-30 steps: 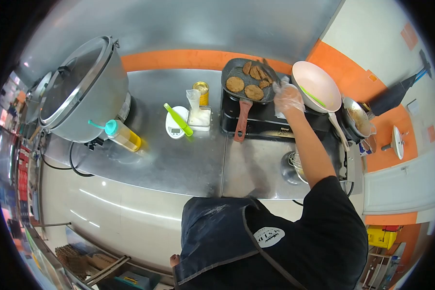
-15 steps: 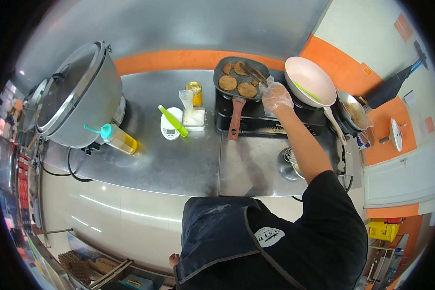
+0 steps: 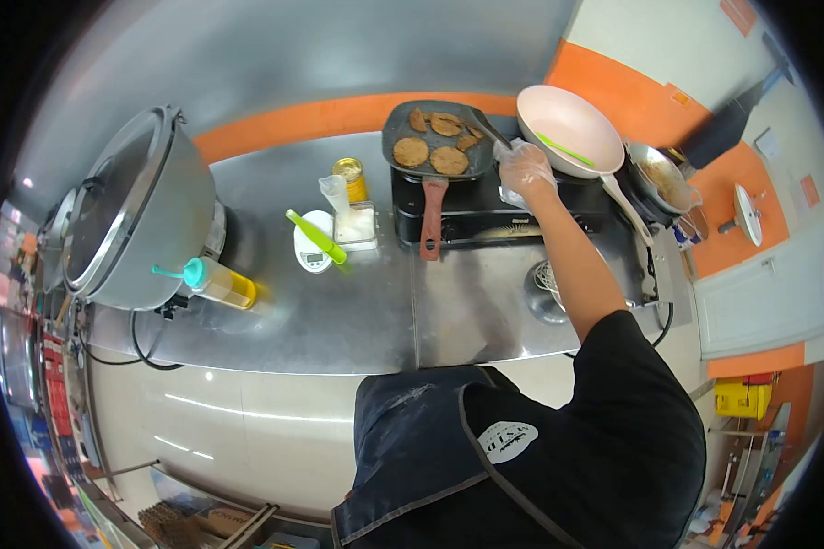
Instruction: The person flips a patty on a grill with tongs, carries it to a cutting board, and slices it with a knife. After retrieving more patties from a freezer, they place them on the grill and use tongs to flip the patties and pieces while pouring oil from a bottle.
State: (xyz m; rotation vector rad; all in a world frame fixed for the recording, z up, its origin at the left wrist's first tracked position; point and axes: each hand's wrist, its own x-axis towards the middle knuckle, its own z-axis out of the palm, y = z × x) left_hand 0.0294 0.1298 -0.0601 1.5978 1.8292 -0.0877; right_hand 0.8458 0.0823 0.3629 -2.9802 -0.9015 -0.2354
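Observation:
My right hand [image 3: 525, 171], in a clear plastic glove, is closed on dark tongs [image 3: 493, 134]. The tongs' tip reaches over the right side of a square grey frying pan [image 3: 396, 123]. Several browned patties lie in this pan, among them a round patty [image 3: 410, 152] at the left and a round patty [image 3: 449, 160] near the handle. Smaller browned pieces sit near the tongs' tip, one partly tilted. The pan's reddish handle [image 3: 433, 220] points toward me. My left hand is out of view.
The pan rests on a black gas stove [image 3: 485, 228]. A pink pan [image 3: 568, 119] with a green utensil stands to its right. Leftward are a salt tray [image 3: 364, 244], a scale [image 3: 313, 261], an oil bottle [image 3: 224, 284] and a large cooker [image 3: 146, 210].
The tongs have shifted to the pan's right edge, and the patties on the right side lie differently. My left hand's fingers, earlier visible low beside the apron, have left the view. The camera has turned slightly.

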